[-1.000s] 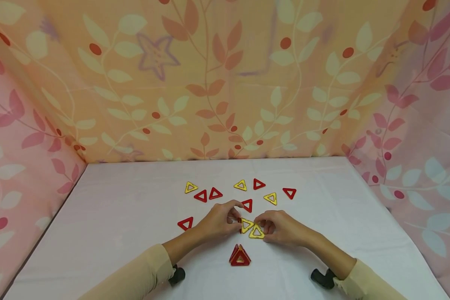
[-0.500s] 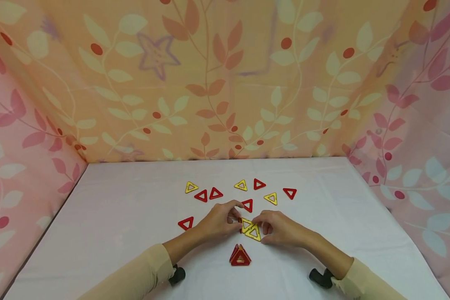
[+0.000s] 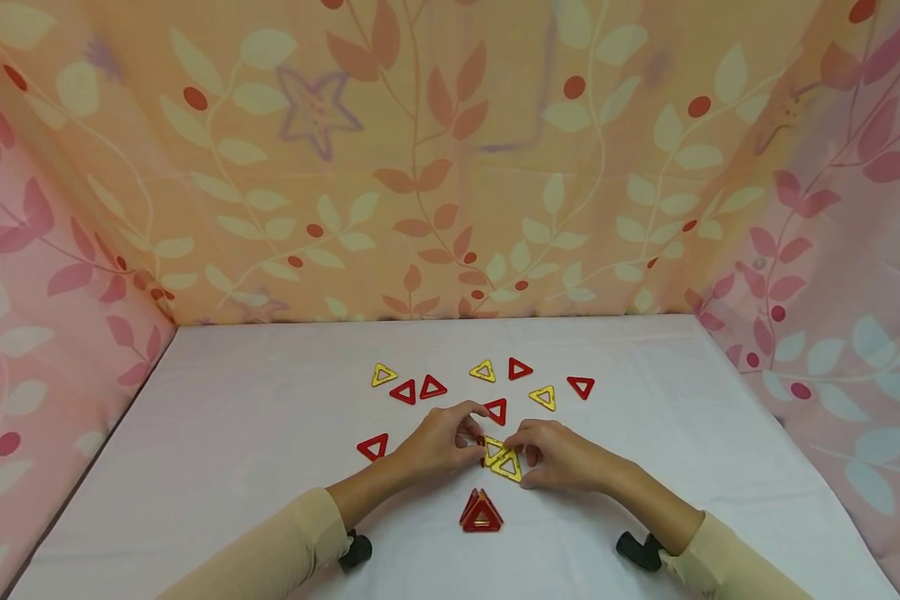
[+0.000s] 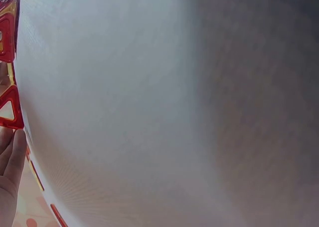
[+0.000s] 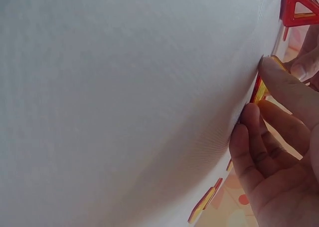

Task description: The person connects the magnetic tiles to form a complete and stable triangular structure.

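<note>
Head view: your right hand has swung the lower yellow triangle tile inward, so where it met the upper yellow triangle tile only near a corner a second ago, the two now lie side against side between your hands. You pinch the lower tile narrowly, finger at its upper corner and thumb by its lower one. Your left hand has stayed put, fingers closed to a narrow grip on the far side of the pair; the left wrist view shows a red triangle tile at those fingertips. That steady hold probably lets the edges line up, so this join looks made, though you can't tell from here whether it has snapped firm.

Nearer you than both hands, the red pyramid stands on the worktop, untouched. Just beyond your left fingers lies a loose red tile, with other red and yellow triangles scattered farther out.
</note>
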`<control>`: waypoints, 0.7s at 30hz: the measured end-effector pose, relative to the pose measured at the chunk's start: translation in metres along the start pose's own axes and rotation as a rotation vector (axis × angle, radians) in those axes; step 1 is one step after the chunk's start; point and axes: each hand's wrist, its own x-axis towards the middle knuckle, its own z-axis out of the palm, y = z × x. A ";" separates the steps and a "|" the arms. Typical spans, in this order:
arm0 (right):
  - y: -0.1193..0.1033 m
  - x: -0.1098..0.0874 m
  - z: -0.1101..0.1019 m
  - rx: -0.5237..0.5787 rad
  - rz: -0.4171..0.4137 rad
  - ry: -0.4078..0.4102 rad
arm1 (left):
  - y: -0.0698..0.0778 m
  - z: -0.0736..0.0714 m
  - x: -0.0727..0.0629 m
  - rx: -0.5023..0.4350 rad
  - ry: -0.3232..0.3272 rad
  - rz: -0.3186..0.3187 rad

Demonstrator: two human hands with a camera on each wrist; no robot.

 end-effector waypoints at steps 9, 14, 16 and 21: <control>0.000 -0.002 -0.004 0.017 -0.005 -0.032 | 0.000 0.000 0.001 0.013 -0.003 0.003; 0.002 -0.003 -0.008 0.032 -0.030 -0.045 | 0.002 0.000 0.000 0.014 -0.003 0.001; 0.002 -0.003 -0.009 0.042 -0.039 -0.049 | 0.002 0.000 0.000 0.011 -0.003 -0.004; 0.002 -0.004 -0.013 0.072 -0.053 -0.048 | 0.002 -0.001 0.000 0.005 -0.004 0.007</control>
